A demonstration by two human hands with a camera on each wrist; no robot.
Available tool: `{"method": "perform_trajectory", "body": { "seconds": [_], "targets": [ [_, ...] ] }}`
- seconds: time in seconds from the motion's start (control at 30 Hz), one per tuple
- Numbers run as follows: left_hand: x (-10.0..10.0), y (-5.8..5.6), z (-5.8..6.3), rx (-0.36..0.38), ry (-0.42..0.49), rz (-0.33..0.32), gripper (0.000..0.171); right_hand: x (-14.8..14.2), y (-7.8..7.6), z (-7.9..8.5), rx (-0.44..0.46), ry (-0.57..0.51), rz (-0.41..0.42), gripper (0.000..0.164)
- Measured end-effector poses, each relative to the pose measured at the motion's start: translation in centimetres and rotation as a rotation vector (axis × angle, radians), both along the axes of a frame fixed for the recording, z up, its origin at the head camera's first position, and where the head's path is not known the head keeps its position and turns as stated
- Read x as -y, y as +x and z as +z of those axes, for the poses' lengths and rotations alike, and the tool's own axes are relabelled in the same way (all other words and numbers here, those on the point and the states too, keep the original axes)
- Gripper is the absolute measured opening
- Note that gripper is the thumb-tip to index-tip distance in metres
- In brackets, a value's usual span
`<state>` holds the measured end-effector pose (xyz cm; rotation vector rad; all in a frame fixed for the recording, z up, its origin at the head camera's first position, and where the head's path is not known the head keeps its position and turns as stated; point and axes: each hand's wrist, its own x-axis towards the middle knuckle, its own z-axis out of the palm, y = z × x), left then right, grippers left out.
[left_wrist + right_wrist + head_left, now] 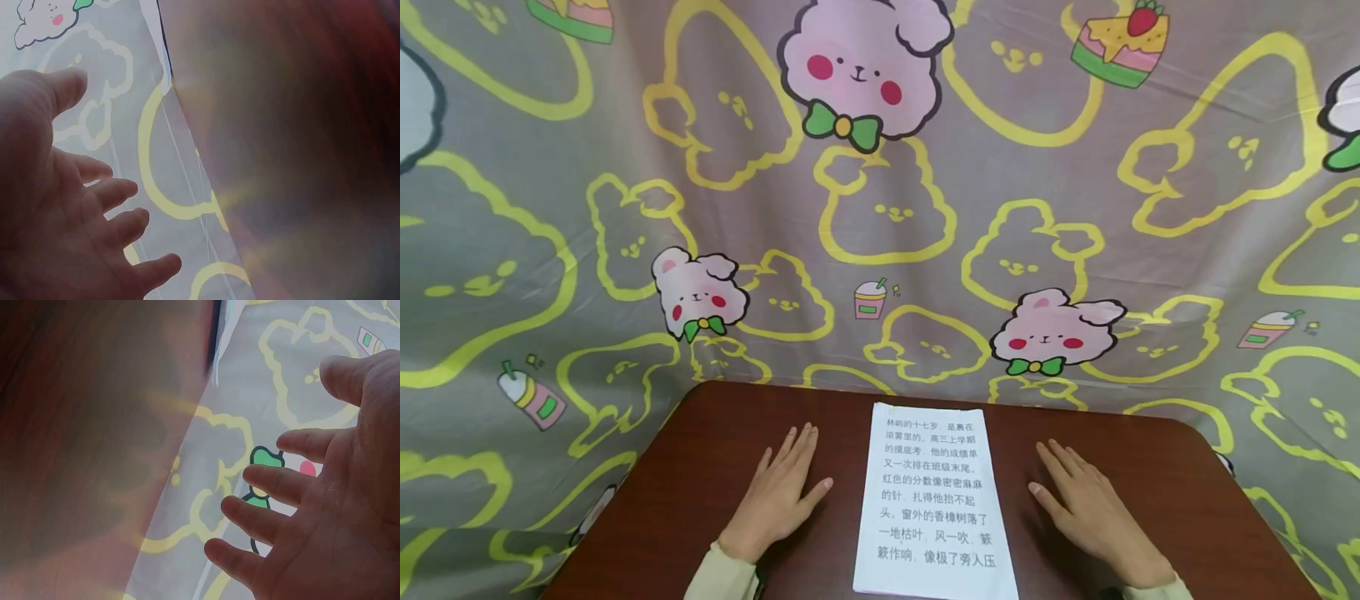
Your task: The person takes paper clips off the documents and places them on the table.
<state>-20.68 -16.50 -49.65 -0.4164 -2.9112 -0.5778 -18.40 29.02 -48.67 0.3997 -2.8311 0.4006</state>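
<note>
A stack of white paper (871, 500) printed with large Chinese characters lies between the two hands. To its left, my left hand (777, 502) is spread palm down over the table, thumb toward the paper. My right hand (1092, 510) mirrors it on the other side, its thumb also pointing inward. Neither hand touches the paper. In the left wrist view the palm and fingers (128, 228) show with nothing in them. The right wrist view likewise has a bare palm and loosely extended fingers (259, 519).
The dark reddish-brown table (655, 492) has rounded far corners. Behind it and at both sides hangs a grey curtain (917, 287) with yellow outlines, cartoon bunnies, drink cups and cake slices. Light-coloured sleeves (722, 575) cover the wrists.
</note>
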Motion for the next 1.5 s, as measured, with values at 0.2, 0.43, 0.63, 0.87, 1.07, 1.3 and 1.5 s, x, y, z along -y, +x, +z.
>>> {"method": "perform_trajectory", "body": {
  "seconds": [0.2, 0.43, 0.63, 0.87, 1.07, 1.3, 1.5],
  "targets": [
    [-0.1, 0.1, -0.3, 0.051, 0.024, -0.019, 0.076, 0.3, 0.0, 0.0, 0.031, 0.006, 0.000, 0.063],
    [-0.2, -0.1, 0.0, 0.040, 0.049, -0.044, 0.071, 0.8, 0.1, 0.2, 0.052, 0.000, -0.007, 0.062],
    [-0.6, -0.1, 0.2, 0.096, 0.077, -0.020, 0.072, 1.3, 0.0, 0.1, 0.053, 0.000, 0.001, 0.061],
    [-0.9, 0.2, 0.4, 0.145, 0.085, -0.013, 0.069, 1.9, -0.2, 0.1, 0.047, 0.004, 0.030, 0.058],
    [-1.3, 0.4, 0.5, 0.145, 0.091, -0.023, 0.067, 2.5, -0.3, 0.0, 0.053, 0.020, 0.040, 0.057],
    [-1.9, 0.5, 0.2, 0.150, 0.098, -0.059, 0.066, 2.8, -0.6, -0.2, 0.122, 0.025, 0.043, 0.057],
    [-2.3, 0.2, 0.1, 0.146, 0.106, -0.063, 0.063, 2.9, -1.0, -0.4, 0.202, 0.018, 0.028, 0.058]
  ]
}}
